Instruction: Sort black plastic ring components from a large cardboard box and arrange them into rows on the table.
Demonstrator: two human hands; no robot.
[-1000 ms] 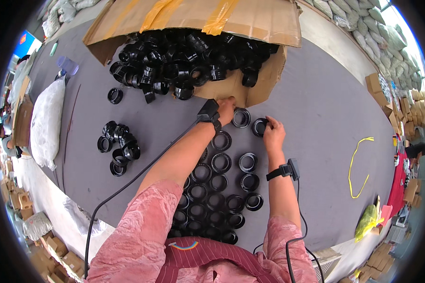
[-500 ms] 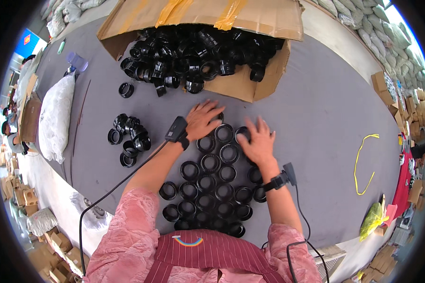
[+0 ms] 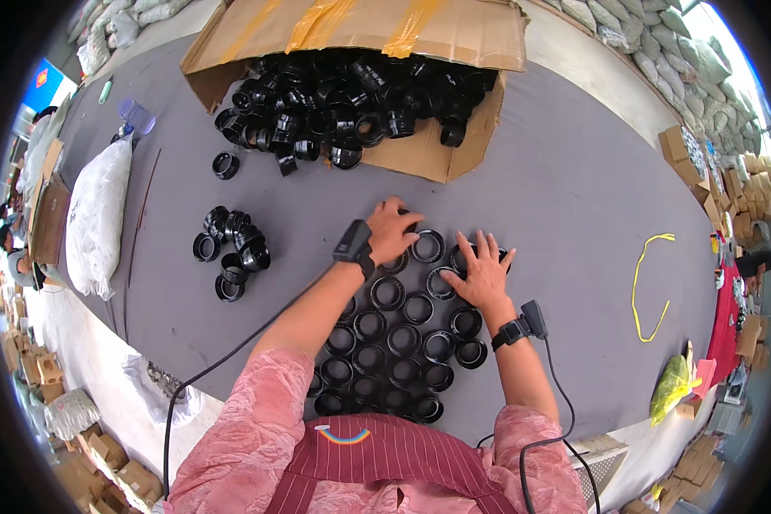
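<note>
Short black plastic rings stand close together in rows on the grey table, hollow side up, in front of my body. At the far end of these rows, my left hand has its thumb and fingers bent around a black ring, which they partly cover. To its right, my right hand lies palm down with its fingers spread over rings at the right edge of the group. One black ring shows beside its thumb. The sleeve and apron hide the nearest rings.
A cardboard box lies open at the far side, spilling many loose black rings. A small heap of rings sits to the left, near a white plastic bag. A yellow strap lies at the right. Cables trail from both wrists.
My left hand has moved right and a little nearer, its fingers now bent around a ring. The right hand has shifted slightly right and nearer. The far rings stand farther right.
</note>
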